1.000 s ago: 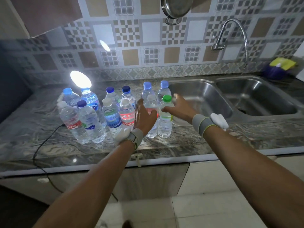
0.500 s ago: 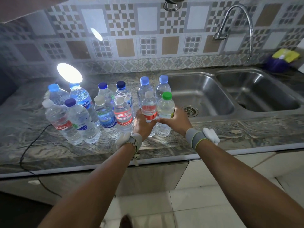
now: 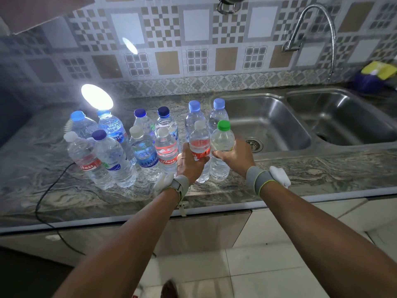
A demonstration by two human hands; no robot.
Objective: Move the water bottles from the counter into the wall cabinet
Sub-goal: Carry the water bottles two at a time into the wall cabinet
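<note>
Hands (image 3: 190, 163) gripping two upright bottles (image 3: 221, 145), caps up

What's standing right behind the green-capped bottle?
Behind the green-capped bottle, held by the right hand, stands a light-blue-capped bottle beside the sink. Only its cap and shoulders show; its lower body and base are covered.

Patterned tile backsplash (image 3: 193, 50) behind a marbled grey counter (image 3: 300, 175), a steel double sink (image 3: 277, 125) under a gooseneck tap (image 3: 311, 29), pale floor tiles (image 3: 247, 276) below
</note>
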